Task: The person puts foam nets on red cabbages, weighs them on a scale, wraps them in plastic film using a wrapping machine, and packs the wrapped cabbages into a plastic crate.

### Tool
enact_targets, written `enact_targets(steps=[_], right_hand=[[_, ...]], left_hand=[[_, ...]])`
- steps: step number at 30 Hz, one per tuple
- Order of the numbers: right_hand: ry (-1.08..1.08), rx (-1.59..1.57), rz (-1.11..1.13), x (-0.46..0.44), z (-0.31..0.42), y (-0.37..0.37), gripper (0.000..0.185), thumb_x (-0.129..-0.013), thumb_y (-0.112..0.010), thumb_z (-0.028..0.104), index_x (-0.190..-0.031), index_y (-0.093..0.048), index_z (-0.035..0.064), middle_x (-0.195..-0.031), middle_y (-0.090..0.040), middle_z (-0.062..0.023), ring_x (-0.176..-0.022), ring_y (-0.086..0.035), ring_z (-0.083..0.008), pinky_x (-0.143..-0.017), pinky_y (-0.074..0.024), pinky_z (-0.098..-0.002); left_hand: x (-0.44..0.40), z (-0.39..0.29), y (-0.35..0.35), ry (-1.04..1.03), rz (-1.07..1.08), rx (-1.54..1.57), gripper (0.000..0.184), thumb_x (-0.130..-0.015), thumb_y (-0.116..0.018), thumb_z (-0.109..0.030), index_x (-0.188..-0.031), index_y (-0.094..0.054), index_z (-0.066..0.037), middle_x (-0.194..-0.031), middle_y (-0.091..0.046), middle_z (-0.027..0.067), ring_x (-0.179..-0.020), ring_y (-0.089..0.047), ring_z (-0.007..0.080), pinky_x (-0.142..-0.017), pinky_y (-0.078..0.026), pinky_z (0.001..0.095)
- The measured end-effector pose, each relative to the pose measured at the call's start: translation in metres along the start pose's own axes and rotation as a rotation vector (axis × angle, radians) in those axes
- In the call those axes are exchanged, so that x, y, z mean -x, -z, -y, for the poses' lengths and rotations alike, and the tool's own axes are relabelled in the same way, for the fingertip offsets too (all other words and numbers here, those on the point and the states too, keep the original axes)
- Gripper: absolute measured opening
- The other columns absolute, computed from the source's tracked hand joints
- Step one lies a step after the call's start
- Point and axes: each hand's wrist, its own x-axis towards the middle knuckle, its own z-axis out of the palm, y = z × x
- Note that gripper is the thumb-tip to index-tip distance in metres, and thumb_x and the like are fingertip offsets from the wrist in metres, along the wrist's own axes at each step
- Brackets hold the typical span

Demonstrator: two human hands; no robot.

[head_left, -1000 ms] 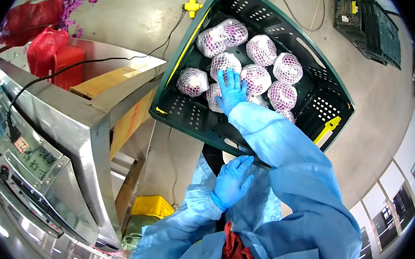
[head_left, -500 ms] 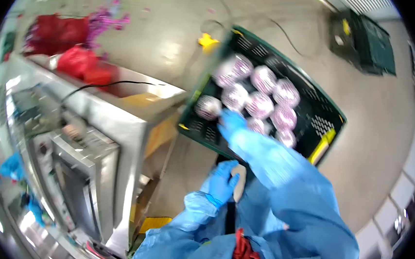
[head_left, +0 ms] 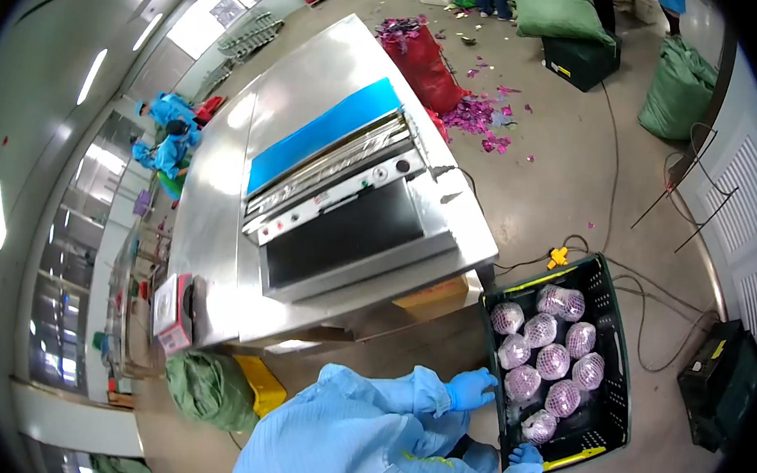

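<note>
A dark green plastic crate point(head_left: 617, 371) stands on the floor at the lower right. Inside it lie several round, pinkish, mesh-patterned balls point(head_left: 554, 361) that look wrapped in clear film. My left hand point(head_left: 471, 390), in a blue glove, is beside the crate's left wall with its fingers stretched toward the rim; whether they touch is unclear. My right hand point(head_left: 526, 455), also gloved in blue, is at the near corner with its fingers bent over the crate's rim. Part of that hand is hidden by the sleeve.
A steel table point(head_left: 211, 223) left of the crate carries a sealing machine point(head_left: 344, 225). Red sack point(head_left: 423, 67) and purple scraps point(head_left: 472, 115) lie beyond. Cables and a yellow plug point(head_left: 557, 258) run behind the crate. Another dark crate point(head_left: 721, 383) stands right; co-workers point(head_left: 171, 136) are far left.
My view has swung left and up, bringing the tabletop in. My right hand has left the balls and moved to the crate's near rim. The left hand is now beside the crate wall.
</note>
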Motion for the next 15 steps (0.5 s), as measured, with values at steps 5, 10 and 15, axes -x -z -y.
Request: enact_targets(steps=[5,10,15], right_hand=[[0.117,-0.105,0.095,0.027,-0.030,0.038,0.009,-0.088,-0.054,0.023,-0.086,-0.056,0.0142,-0.065,-0.053,-0.0028,-0.050,-0.051,-0.0180,-0.043,-0.0400,-0.0321],[0.479,-0.040,-0.046,0.092,-0.083,0.107,0.020,-0.088,-0.055,0.023,-0.097,-0.062,0.0067,-0.084,-0.063,-0.0097,-0.066,-0.061,-0.0248,-0.060,-0.0506,-0.0371],[1.082,1.016,-0.470,0.208,-0.086,0.144,0.010,-0.073,-0.060,0.014,-0.067,-0.056,0.0077,-0.067,-0.057,-0.0168,-0.062,-0.056,-0.0382,-0.053,-0.0434,-0.0444]], left_hand=[[0.053,-0.030,-0.077,0.025,-0.161,0.088,0.037,-0.088,-0.054,-0.032,-0.117,-0.060,-0.010,-0.103,-0.058,0.0174,-0.098,-0.058,0.0372,-0.086,-0.047,0.0443],[0.096,-0.051,-0.175,-0.063,0.060,0.111,0.032,-0.086,-0.054,-0.027,-0.107,-0.063,-0.005,-0.103,-0.062,0.0231,-0.098,-0.058,0.0396,-0.085,-0.046,0.0448],[0.141,-0.093,-0.257,-0.028,-0.057,0.481,0.032,-0.085,-0.056,-0.026,-0.104,-0.062,-0.001,-0.094,-0.064,0.0217,-0.090,-0.062,0.0351,-0.081,-0.048,0.0393]])
